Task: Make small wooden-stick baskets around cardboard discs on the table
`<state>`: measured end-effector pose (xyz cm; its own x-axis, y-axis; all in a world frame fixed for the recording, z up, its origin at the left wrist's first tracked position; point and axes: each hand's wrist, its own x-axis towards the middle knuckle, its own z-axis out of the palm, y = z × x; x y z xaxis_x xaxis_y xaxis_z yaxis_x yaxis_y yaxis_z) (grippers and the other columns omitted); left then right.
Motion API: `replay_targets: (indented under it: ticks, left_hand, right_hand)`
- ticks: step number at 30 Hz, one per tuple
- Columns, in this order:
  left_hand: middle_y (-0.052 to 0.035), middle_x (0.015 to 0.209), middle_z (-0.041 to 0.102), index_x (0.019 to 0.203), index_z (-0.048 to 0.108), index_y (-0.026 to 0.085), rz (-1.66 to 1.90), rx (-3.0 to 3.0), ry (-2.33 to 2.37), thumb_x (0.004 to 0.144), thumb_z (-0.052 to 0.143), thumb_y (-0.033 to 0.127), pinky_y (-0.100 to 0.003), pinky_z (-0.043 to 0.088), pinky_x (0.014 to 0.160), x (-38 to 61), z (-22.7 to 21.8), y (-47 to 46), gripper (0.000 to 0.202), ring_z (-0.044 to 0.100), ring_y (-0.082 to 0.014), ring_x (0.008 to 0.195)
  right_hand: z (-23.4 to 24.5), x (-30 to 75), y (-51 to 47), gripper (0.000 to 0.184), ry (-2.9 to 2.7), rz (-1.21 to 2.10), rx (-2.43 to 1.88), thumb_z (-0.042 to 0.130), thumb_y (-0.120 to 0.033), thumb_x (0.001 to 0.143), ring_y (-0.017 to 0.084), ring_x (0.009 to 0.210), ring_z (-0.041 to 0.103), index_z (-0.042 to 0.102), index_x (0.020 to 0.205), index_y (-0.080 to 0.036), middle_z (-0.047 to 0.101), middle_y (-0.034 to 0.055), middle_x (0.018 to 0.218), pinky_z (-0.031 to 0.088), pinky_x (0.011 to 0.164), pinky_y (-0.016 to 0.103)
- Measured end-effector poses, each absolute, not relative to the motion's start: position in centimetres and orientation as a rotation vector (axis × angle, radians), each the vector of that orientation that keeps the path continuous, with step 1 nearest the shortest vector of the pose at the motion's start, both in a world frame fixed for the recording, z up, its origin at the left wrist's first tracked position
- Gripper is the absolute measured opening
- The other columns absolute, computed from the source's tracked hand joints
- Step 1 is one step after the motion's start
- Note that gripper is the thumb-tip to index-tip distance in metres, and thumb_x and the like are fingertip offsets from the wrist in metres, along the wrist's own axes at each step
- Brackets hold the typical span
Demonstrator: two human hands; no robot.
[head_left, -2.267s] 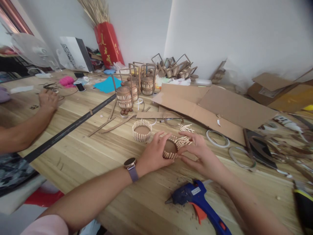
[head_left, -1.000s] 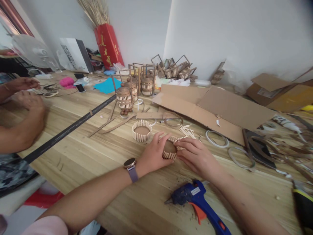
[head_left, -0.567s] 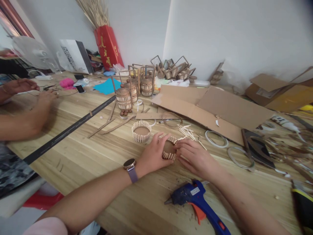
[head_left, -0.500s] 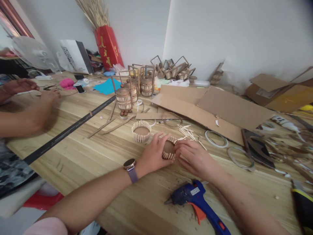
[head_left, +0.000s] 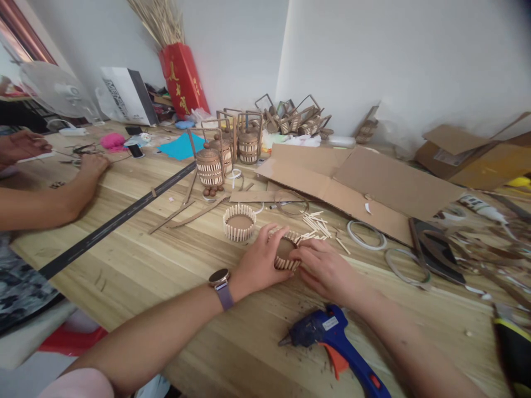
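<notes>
My left hand (head_left: 261, 258), with a watch on its wrist, grips the left side of a small round basket (head_left: 285, 250) with a brown base and a wall of short pale sticks. At the basket's right edge, my right hand (head_left: 326, 268) has its fingers bent together against the wall; whether a stick is pinched in them is hidden. A second stick-walled basket (head_left: 239, 223) stands just beyond my left hand. Loose pale sticks (head_left: 317, 224) lie behind my right hand. On the table near my right forearm rests a blue glue gun (head_left: 327, 334) with an orange trigger.
Finished lidded baskets (head_left: 209, 166) with handles stand farther back. Flattened cardboard (head_left: 332, 177) and white tape rings (head_left: 366, 235) lie to the right. A black strip (head_left: 120, 221) crosses the table at left, where another person's hands (head_left: 93, 166) work. Pliers handles (head_left: 514, 342) show at lower right.
My right hand has shifted slightly, its fingers now lower along the basket's right edge. My left hand keeps its hold. The other person's near hand and forearm have moved.
</notes>
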<state>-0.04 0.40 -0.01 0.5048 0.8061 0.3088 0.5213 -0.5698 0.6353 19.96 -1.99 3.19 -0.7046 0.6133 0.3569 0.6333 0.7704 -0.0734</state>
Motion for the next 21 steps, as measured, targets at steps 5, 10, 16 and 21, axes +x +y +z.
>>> replay_targets:
  ticks: [5, 10, 16, 21]
  left_hand:
    - [-0.0204, 0.144, 0.035, 0.144, 0.032, 0.018, 0.833, 2.302, 1.074, 0.069, 0.082, 0.027, -0.056, 0.036, 0.112, -0.06, -0.09, 0.41, 0.089, 0.037, -0.0357, 0.138]
    - [-0.0224, 0.144, 0.035, 0.144, 0.033, 0.014, 0.835, 2.321, 1.075, 0.069, 0.082, 0.027, -0.055, 0.037, 0.112, -0.09, -0.39, 0.43, 0.090, 0.037, -0.0359, 0.138]
    - [-0.0218, 0.144, 0.035, 0.143, 0.031, 0.016, 0.844, 2.336, 1.062, 0.070, 0.082, 0.027, -0.055, 0.037, 0.112, -0.12, -0.48, 0.43, 0.090, 0.038, -0.0355, 0.138]
    - [-0.0212, 0.144, 0.035, 0.143, 0.032, 0.017, 0.844, 2.328, 1.066, 0.069, 0.082, 0.027, -0.055, 0.037, 0.112, -0.06, -0.47, 0.48, 0.090, 0.038, -0.0355, 0.138]
  right_hand:
    - [2.70, 19.77, -1.96, 0.027, -2.595, -0.093, -0.975, 0.045, -0.012, 0.089, 0.026, 0.096, 0.059, 0.060, 0.111, -0.014, 0.066, 0.0133, 0.097, 0.048, 0.079, 0.039]
    - [2.56, 19.47, -2.00, 0.027, -2.602, -0.088, -0.954, 0.044, -0.011, 0.092, 0.026, 0.096, 0.058, 0.061, 0.113, -0.015, 0.068, 0.0124, 0.095, 0.047, 0.080, 0.040]
    - [2.58, 19.38, -1.96, 0.027, -2.600, -0.080, -0.960, 0.044, -0.010, 0.092, 0.025, 0.092, 0.058, 0.062, 0.112, -0.015, 0.067, 0.0110, 0.092, 0.045, 0.080, 0.040]
    - [2.62, 19.34, -1.89, 0.026, -2.601, -0.089, -0.977, 0.043, -0.011, 0.092, 0.024, 0.091, 0.059, 0.062, 0.109, -0.017, 0.067, 0.0099, 0.091, 0.045, 0.082, 0.039]
